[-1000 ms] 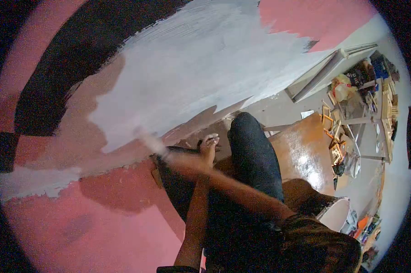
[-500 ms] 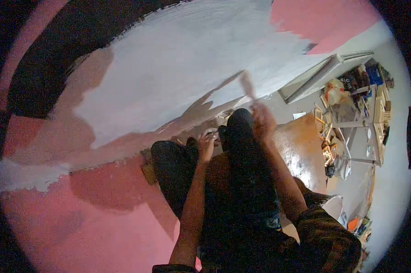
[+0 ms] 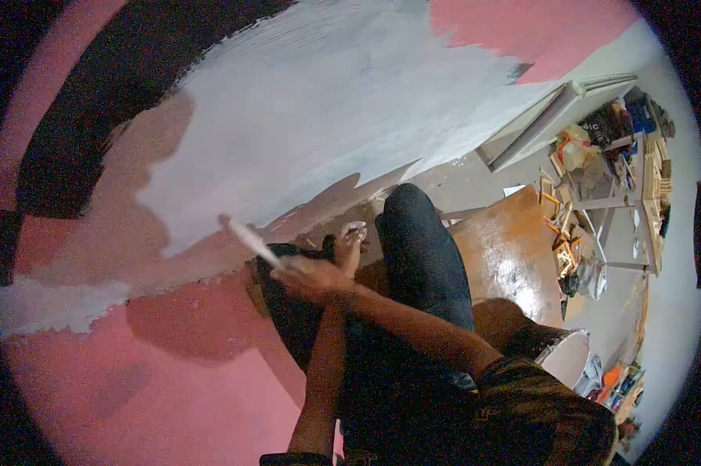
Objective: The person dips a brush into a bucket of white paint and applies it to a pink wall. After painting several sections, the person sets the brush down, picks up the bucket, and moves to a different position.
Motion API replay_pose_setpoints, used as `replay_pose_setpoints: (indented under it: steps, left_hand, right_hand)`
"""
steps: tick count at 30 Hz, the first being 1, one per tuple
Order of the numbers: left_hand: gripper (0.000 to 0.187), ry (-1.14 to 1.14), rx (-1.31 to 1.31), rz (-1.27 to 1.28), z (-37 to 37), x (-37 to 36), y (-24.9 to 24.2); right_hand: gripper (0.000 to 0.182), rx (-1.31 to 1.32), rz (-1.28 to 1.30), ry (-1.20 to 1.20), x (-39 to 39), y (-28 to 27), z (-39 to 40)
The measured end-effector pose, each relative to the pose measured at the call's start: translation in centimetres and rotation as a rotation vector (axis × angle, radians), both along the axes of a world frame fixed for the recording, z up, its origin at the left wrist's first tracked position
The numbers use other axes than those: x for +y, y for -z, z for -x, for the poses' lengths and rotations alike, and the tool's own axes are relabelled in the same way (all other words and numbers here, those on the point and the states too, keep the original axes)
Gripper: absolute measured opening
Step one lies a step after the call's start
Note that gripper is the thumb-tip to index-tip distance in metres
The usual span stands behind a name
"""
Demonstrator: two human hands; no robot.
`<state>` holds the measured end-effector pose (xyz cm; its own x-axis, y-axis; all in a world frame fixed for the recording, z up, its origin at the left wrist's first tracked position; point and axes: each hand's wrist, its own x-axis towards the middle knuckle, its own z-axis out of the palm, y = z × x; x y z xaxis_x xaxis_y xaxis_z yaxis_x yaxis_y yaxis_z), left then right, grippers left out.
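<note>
My right hand is wrapped round the handle of a paintbrush, crossed over my left forearm. The brush is blurred, and its tip points up and left at the lower edge of the white painted area on the wall. My left hand is raised between my knees with its fingers curled; white paint shows on the fingertips, and I cannot make out anything in it. Pink, white and black areas of paint cover the wall.
A shiny brown wooden surface lies right of my knee. Beyond it are a white frame-like object, small wooden pieces, bags and shelving. A white round container stands near my right elbow.
My right hand has swung left and down with the brush, from beyond my right knee to across my left forearm. My left hand has barely moved.
</note>
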<state>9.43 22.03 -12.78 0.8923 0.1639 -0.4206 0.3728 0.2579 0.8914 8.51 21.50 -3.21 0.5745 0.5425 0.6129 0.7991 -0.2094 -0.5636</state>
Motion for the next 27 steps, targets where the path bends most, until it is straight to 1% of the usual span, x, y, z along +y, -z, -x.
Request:
replay_pose_setpoints:
  steps: [1, 2, 3, 5, 6, 7, 8, 9, 10, 11, 12, 13, 14, 15, 16, 18, 19, 20, 21, 22, 23, 24, 25, 26, 27]
  left_hand:
    - [0.015, -0.002, -0.022, 0.002, 0.2, 0.2, 1.2]
    - [0.015, -0.017, -0.145, -0.011, 0.4, 0.5, 3.6]
    - [0.015, 0.019, -0.188, -0.144, 0.4, 0.9, 5.6]
    - [0.015, 0.086, -0.266, -0.406, 0.7, 1.8, 11.5]
    - [0.015, 0.121, -0.307, -0.534, 0.7, 2.0, 14.2]
    - [0.015, 0.156, -0.349, -0.659, 0.5, 1.9, 14.5]
    - [0.018, -0.08, -0.006, 0.097, 0.7, 0.9, 3.7]
    - [0.021, -0.031, 0.021, 0.089, 0.5, 0.8, 1.1]
    - [0.025, 0.016, 0.048, 0.083, 0.2, 0.9, -0.4]
    - [0.029, 0.059, 0.071, 0.078, -0.1, 0.9, -0.8]
    - [0.028, 0.092, -0.101, -0.082, -0.3, 0.8, 0.7]
    - [0.027, 0.121, -0.271, -0.244, -0.4, 0.7, 3.6]
    - [0.026, 0.131, -0.291, -0.282, -0.4, 0.6, 3.4]
    - [0.026, 0.14, -0.31, -0.32, -0.5, 0.5, 3.3]
    - [0.026, 0.13, -0.178, -0.23, -0.5, 0.3, -0.6]
    - [0.023, 0.085, 0.009, -0.142, -0.4, 0.3, -1.8]
    - [0.02, 0.05, 0.065, -0.142, -0.3, 0.3, 0.4]
    - [0.019, 0.014, 0.12, -0.141, -0.4, 0.1, 1.6]
    - [0.02, -0.018, 0.12, -0.517, -1.1, -1.0, -0.3]
    - [0.022, -0.049, 0.121, -0.895, -2.1, -2.5, -3.7]
    - [0.022, -0.062, 0.086, -0.859, -2.0, -2.3, -3.9]
    - [0.023, -0.074, 0.05, -0.822, -1.8, -2.1, -4.2]
    - [0.021, -0.066, -0.019, -0.368, -0.3, -0.6, -1.8]
    - [0.019, -0.054, -0.087, 0.089, 0.6, 0.5, -0.1]
    - [0.018, -0.052, -0.107, 0.095, 0.6, 0.8, 0.4]
  right_hand:
    - [0.023, 0.072, -0.092, -0.039, 0.6, -2.9, 0.4]
    - [0.022, 0.223, 0.025, -0.058, 0.8, -3.7, 0.0]
    - [0.021, 0.364, 0.154, -0.064, 0.9, -4.4, -0.4]
    - [0.025, 0.791, 0.848, -0.03, -0.5, -4.0, -3.6]
    - [0.026, 0.87, 0.377, 0.055, -3.7, -3.6, -4.4]
    - [0.028, 0.743, 0.214, 0.168, -6.9, -2.5, -5.1]
    - [0.029, 0.598, 0.067, 0.28, -10.2, -1.4, -5.8]
    - [0.031, 0.276, 0.226, 0.413, -12.1, -0.4, -6.3]
    - [0.021, 0.264, 0.519, 0.629, -13.5, -0.3, -6.8]
    - [0.017, 0.327, 0.399, 0.791, -14.7, -0.8, -7.1]
    - [0.014, 0.383, 0.252, 0.942, -15.9, -1.3, -7.3]
    - [0.014, 0.399, 0.002, 0.987, -16.9, -1.8, -7.5]
    - [0.015, 0.384, -0.257, 1.011, -18.0, -2.3, -7.7]
    - [0.016, 0.261, -0.195, 1.033, -18.6, -2.4, -8.1]
    - [0.017, 0.142, -0.136, 1.052, -18.7, -2.5, -8.3]
    - [0.016, 0.037, -0.077, 0.945, -16.1, -3.4, -8.0]
    - [0.016, -0.017, -0.049, 0.891, -14.3, -3.7, -7.7]
    - [0.015, -0.018, 0.052, 0.841, -12.5, -2.9, -7.0]
    - [0.014, -0.02, 0.151, 0.791, -10.1, -1.1, -6.0]
    - [0.012, 0.294, 0.216, 0.728, -6.5, -0.8, -4.7]
    - [0.009, 0.594, 0.309, 0.692, -2.8, -0.4, -3.5]
    - [0.01, 0.084, 0.271, 0.679, 0.3, -3.3, -1.8]
    - [0.012, 0.775, -0.141, 0.449, 3.1, -3.2, -0.6]
    - [0.014, 0.824, -0.199, 0.351, 4.9, -3.7, 0.4]
    - [0.016, 0.876, -0.255, 0.254, 6.8, -4.2, 1.4]
